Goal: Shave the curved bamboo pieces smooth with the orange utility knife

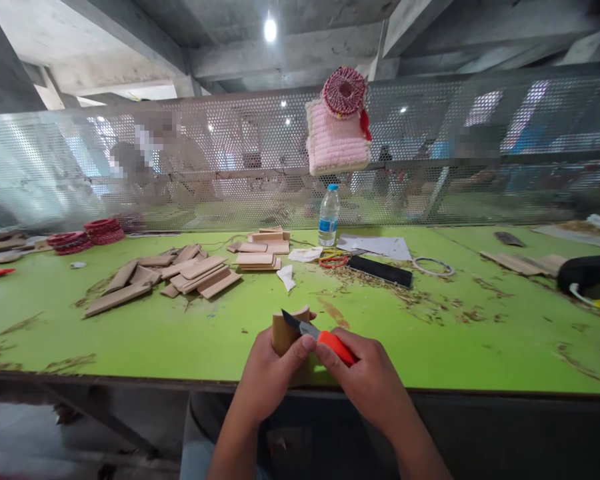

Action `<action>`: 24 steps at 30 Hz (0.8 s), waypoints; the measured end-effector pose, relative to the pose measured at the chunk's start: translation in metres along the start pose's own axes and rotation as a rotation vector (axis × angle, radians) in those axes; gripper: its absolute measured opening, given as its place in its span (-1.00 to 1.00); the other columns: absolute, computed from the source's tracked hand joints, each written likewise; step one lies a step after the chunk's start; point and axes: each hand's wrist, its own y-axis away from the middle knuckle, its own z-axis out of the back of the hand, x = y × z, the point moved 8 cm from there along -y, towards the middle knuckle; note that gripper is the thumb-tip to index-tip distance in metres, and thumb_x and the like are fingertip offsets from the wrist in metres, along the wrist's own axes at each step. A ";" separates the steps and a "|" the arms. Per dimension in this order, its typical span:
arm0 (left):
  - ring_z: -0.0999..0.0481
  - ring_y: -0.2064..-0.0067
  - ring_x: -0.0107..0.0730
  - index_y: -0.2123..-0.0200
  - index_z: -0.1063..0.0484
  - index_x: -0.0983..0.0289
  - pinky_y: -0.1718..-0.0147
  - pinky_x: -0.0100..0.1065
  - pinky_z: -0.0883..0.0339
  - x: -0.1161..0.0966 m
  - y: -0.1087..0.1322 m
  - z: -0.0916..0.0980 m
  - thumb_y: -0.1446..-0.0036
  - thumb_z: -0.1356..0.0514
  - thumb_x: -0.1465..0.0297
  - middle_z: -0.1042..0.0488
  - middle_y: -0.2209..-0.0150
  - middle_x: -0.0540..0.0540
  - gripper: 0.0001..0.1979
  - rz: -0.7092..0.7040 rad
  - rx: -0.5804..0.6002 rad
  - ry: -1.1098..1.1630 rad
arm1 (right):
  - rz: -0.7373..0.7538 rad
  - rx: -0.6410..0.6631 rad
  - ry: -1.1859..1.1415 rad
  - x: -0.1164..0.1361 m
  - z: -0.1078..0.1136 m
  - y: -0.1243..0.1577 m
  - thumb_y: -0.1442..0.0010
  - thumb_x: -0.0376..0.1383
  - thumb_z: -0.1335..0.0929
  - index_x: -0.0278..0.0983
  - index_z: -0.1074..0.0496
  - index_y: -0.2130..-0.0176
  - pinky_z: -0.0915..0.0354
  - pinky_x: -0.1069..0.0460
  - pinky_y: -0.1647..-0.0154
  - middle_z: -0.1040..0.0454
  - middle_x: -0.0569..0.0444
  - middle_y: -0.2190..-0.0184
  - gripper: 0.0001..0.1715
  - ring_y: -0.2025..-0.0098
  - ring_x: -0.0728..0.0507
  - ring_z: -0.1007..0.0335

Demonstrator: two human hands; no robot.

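Near the front edge of the green table, my left hand [270,373] is closed around a curved tan bamboo piece [281,333], held upright. My right hand [367,370] grips the orange handle of a utility knife [335,347]. Its dark blade crosses the piece near the top edge and points up to the left. The left thumb rests by the base of the blade. Whether the edge is cutting in, I cannot tell. Several similar pieces [200,273] lie heaped beyond, to the left, beside a small stack [257,261].
Past my hands on the table [250,363] stand a water bottle [329,217] and a black phone [380,271], with shavings [430,307] around it. Red rings [104,231] are stacked at the left. A perforated metal screen [260,160] runs along the back, with a pink pad [337,137] on it.
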 end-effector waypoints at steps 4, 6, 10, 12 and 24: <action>-0.53 -0.04 0.00 0.01 -0.57 0.31 -0.01 -0.23 -0.36 -0.003 0.000 0.000 -0.17 -0.27 0.09 -0.59 0.01 0.21 -0.54 -0.009 -0.011 -0.009 | -0.001 -0.002 -0.020 -0.001 0.000 0.000 -0.29 0.02 -0.28 -0.24 -0.26 0.51 -0.03 0.08 0.47 -0.27 0.20 0.58 -0.51 0.48 -0.02 -0.16; -0.54 -0.02 0.00 0.04 -0.58 0.31 0.01 -0.23 -0.37 -0.004 0.000 0.000 -0.16 -0.28 0.09 -0.61 0.04 0.20 -0.54 -0.004 -0.020 -0.017 | -0.004 -0.002 -0.021 -0.001 0.000 0.000 -0.29 0.04 -0.28 -0.24 -0.26 0.51 -0.03 0.09 0.47 -0.26 0.20 0.59 -0.50 0.49 -0.02 -0.15; -0.56 0.02 -0.03 0.08 -0.60 0.31 0.06 -0.28 -0.38 -0.004 -0.001 0.001 -0.14 -0.29 0.09 -0.62 0.08 0.18 -0.56 0.008 -0.044 -0.035 | -0.018 0.000 -0.026 -0.002 0.000 -0.001 -0.28 0.10 -0.27 -0.24 -0.29 0.51 -0.03 0.08 0.46 -0.25 0.20 0.58 -0.46 0.48 -0.02 -0.16; -0.56 0.03 -0.04 0.08 -0.60 0.31 0.07 -0.29 -0.38 -0.003 -0.001 0.001 -0.14 -0.29 0.09 -0.63 0.09 0.18 -0.56 0.014 -0.051 -0.034 | -0.026 -0.002 -0.028 -0.003 0.001 -0.002 -0.27 0.12 -0.27 -0.24 -0.29 0.51 -0.03 0.08 0.46 -0.25 0.20 0.58 -0.44 0.48 -0.02 -0.16; -0.55 0.16 -0.14 0.19 -0.60 0.34 0.20 -0.36 -0.36 0.001 -0.003 0.001 -0.15 -0.27 0.05 -0.62 0.25 0.13 -0.56 0.062 -0.028 -0.055 | -0.022 -0.065 0.033 -0.004 0.002 -0.002 -0.27 0.14 -0.27 -0.23 -0.29 0.50 -0.06 0.07 0.44 -0.33 0.15 0.57 -0.43 0.47 -0.06 -0.20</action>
